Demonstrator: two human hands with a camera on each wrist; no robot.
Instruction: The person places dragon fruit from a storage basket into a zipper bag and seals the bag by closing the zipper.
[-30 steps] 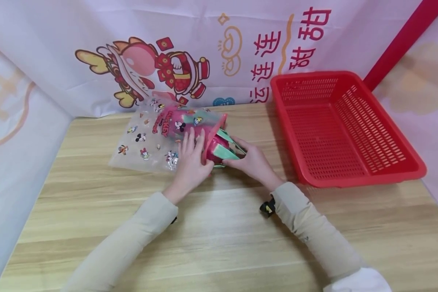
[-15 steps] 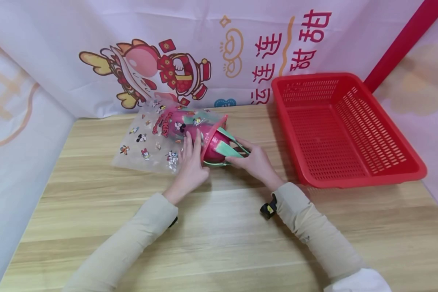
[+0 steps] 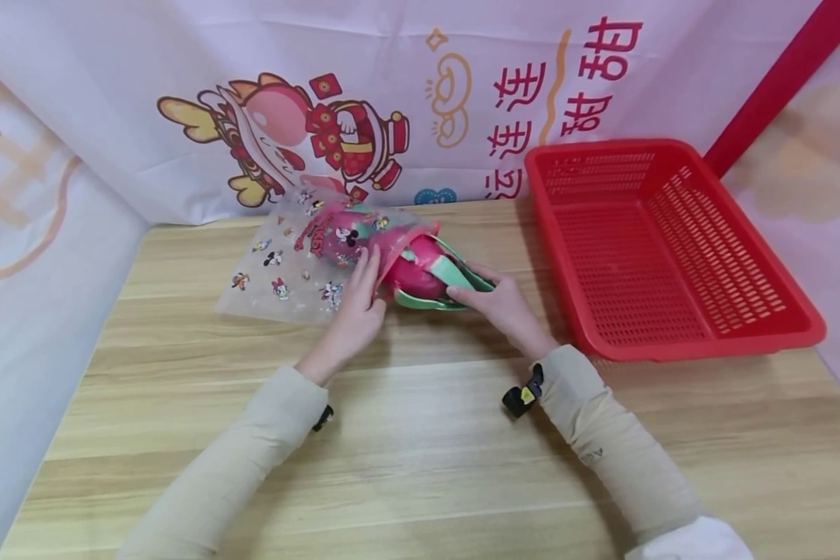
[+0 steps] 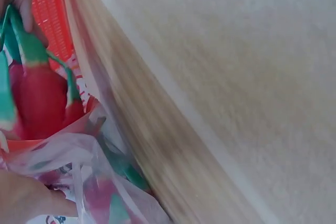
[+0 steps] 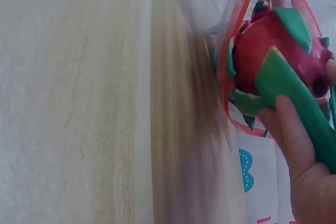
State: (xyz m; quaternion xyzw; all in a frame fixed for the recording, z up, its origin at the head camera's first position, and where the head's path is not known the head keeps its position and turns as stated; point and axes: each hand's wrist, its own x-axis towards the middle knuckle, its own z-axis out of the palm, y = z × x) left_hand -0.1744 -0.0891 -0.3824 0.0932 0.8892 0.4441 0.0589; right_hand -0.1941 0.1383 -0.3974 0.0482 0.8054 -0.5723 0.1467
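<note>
A clear printed bag [image 3: 259, 272] lies on the table with a pink and green dragon fruit [image 3: 420, 268] partly out of its red-edged mouth. More pink and green shows through the plastic behind it. My right hand [image 3: 507, 311] grips the fruit's green leaves between thumb and fingers; the right wrist view shows its fingers on a leaf [image 5: 294, 98]. My left hand [image 3: 357, 311] lies at the near side of the bag's mouth, fingers extended over the plastic. In the left wrist view the bag film [image 4: 68, 153] partly covers the left hand [image 4: 26, 198].
A red slotted basket [image 3: 679, 350] stands to the right of the hands, near the cloth backdrop [image 3: 448, 23]. The wooden table [image 3: 420, 467] stretches toward the front below my arms.
The dragon fruit has come further out of the bag toward the right, with more of its pink body and leaves exposed. My left hand has shifted slightly left, my right hand slightly right.
</note>
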